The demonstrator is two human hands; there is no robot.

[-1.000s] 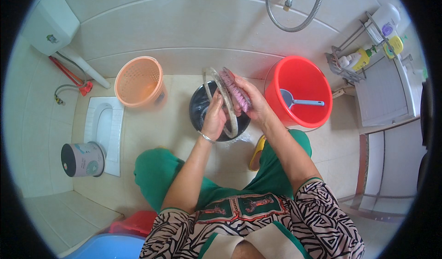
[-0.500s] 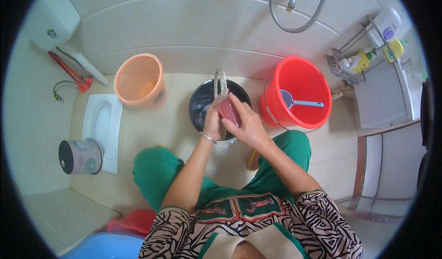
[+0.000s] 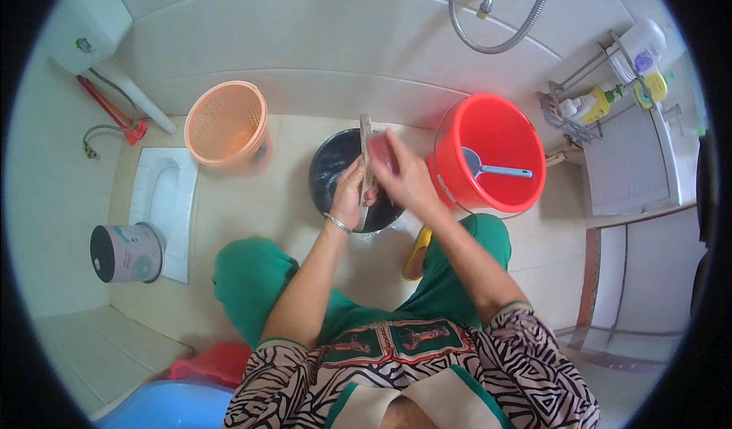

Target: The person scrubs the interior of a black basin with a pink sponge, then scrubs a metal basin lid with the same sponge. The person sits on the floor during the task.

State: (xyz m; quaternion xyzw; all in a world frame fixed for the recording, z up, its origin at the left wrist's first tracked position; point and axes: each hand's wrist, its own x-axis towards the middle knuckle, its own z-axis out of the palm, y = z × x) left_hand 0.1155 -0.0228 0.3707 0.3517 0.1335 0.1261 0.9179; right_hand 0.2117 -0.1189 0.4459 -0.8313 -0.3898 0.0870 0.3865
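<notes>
Over a black basin [image 3: 329, 171] on the floor, my left hand [image 3: 349, 198] is wrapped round a long, thin grey piece [image 3: 365, 143], which stands nearly edge-on. Its exact kind does not show. My right hand [image 3: 412, 179] grips a small pink-red block [image 3: 383, 154], blurred by motion, against the right side of the grey piece. Whether the block is a brush or a sponge, I cannot tell. Dark, wet-looking contents show in the basin, partly hidden by my hands. A bracelet circles my left wrist.
To the right stands a red bucket [image 3: 526, 143] with a blue-grey dipper [image 3: 503, 171] inside. An orange perforated basket [image 3: 225, 124] and a squat toilet [image 3: 181, 231] are at left, near a lidded bin [image 3: 130, 253]. A blue tub [image 3: 175, 406] sits lower left. A shower hose hangs above.
The grey piece has turned from a loop-like view to nearly edge-on. My right hand and the pink-red block have moved slightly up and right, along its side.
</notes>
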